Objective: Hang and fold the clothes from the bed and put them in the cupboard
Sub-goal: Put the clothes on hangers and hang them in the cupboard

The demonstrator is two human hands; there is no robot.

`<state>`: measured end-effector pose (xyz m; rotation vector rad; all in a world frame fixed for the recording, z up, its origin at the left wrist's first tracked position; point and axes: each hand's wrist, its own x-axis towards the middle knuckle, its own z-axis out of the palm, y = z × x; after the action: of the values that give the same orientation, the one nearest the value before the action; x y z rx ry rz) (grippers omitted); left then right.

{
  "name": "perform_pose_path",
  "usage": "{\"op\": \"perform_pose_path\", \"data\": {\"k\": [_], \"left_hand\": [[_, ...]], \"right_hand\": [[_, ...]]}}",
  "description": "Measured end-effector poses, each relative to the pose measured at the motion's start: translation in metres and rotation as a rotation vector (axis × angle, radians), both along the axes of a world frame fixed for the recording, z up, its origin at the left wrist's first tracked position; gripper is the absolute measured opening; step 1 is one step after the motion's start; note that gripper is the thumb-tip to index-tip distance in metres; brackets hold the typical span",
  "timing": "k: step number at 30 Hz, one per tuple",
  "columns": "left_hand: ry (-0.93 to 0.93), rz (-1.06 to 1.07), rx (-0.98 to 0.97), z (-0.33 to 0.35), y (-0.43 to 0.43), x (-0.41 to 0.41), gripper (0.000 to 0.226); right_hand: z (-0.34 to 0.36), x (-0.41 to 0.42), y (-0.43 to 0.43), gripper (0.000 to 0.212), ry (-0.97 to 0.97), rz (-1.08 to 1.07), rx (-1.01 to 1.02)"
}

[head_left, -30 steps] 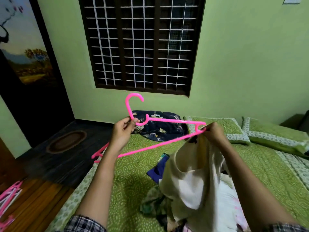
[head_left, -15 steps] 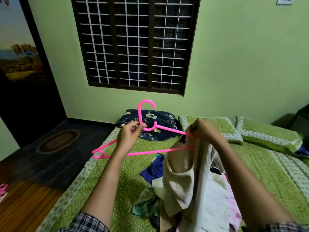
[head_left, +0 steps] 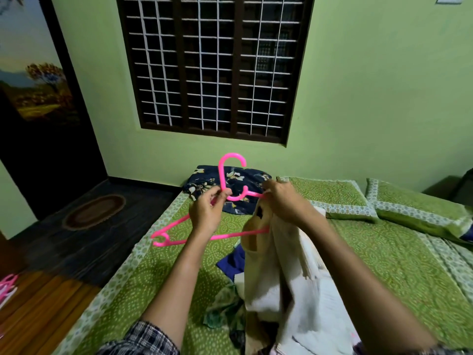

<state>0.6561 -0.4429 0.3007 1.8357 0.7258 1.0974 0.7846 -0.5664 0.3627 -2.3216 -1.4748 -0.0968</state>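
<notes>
My left hand (head_left: pixel 208 210) pinches a pink plastic hanger (head_left: pixel 179 222) just below its hook, holding it up over the bed (head_left: pixel 384 265). The hanger's right arm is inside a cream garment (head_left: pixel 276 278), which hangs down to the clothes pile. My right hand (head_left: pixel 284 201) grips the garment's top edge at the hanger's neck. The hanger's left arm sticks out bare. A pile of clothes (head_left: pixel 230 311) lies on the green bedspread below, partly hidden by the garment and my arms.
A dark floral cloth (head_left: pixel 238 180) lies at the bed's head by the wall, with two green pillows (head_left: pixel 409 208) to its right. More pink hangers (head_left: pixel 6 288) sit on the wooden floor at far left. An oval mat (head_left: pixel 94 211) lies by the dark door.
My right hand has slid the cream garment left along the hanger, from its right tip to the neck. The left hand's hold stays the same.
</notes>
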Motion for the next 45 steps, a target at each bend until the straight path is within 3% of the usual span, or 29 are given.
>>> {"op": "perform_pose_path", "data": {"k": [2, 4, 6, 9, 13, 17, 22, 25, 28, 30, 32, 37, 42, 45], "left_hand": [[-0.086, 0.013, -0.073, -0.008, 0.006, -0.001, 0.057], [-0.1, 0.021, -0.096, -0.011, 0.003, 0.0, 0.056], [-0.113, 0.023, -0.134, -0.009, -0.004, 0.0, 0.046], [-0.165, -0.044, -0.238, -0.005, -0.013, 0.0, 0.021], [-0.198, -0.094, -0.268, 0.0, -0.015, 0.004, 0.004], [-0.209, 0.059, 0.11, 0.003, -0.022, 0.01, 0.028], [-0.148, 0.324, 0.78, -0.008, -0.039, 0.009, 0.022], [-0.064, 0.111, 0.923, -0.023, -0.048, 0.014, 0.022], [0.273, -0.304, 0.71, -0.047, -0.048, 0.023, 0.024], [0.51, -0.366, 0.533, -0.057, -0.046, 0.026, 0.024], [0.631, -0.364, 0.517, -0.061, -0.043, 0.029, 0.025], [0.681, -0.326, 0.439, -0.063, -0.046, 0.037, 0.033], [0.681, -0.484, -0.154, -0.048, -0.063, 0.05, 0.042], [0.726, -0.484, -0.371, -0.044, -0.067, 0.056, 0.048]], "right_hand": [[-0.001, 0.002, -0.003, 0.024, -0.095, 0.006, -0.056], [-0.006, 0.001, -0.006, 0.034, -0.221, 0.002, -0.045], [-0.009, -0.002, -0.004, 0.049, -0.255, -0.018, -0.03], [-0.019, -0.004, 0.003, 0.05, -0.267, -0.017, 0.04], [-0.023, -0.003, -0.002, 0.065, -0.332, -0.094, 0.164], [-0.012, 0.002, -0.011, 0.074, -0.318, -0.217, 0.226], [-0.001, 0.011, -0.017, 0.075, -0.271, -0.393, 0.154], [0.0, 0.015, -0.019, 0.073, -0.227, -0.428, 0.151], [0.0, 0.015, -0.02, 0.069, -0.238, -0.447, 0.143], [-0.001, 0.014, -0.021, 0.063, -0.259, -0.447, 0.142], [-0.001, 0.016, -0.025, 0.06, -0.242, -0.467, 0.161], [0.007, 0.02, -0.033, 0.064, -0.136, -0.469, 0.232], [0.012, 0.008, -0.032, 0.06, -0.109, -0.397, 0.206], [0.011, 0.003, -0.032, 0.059, -0.105, -0.358, 0.192]]}}
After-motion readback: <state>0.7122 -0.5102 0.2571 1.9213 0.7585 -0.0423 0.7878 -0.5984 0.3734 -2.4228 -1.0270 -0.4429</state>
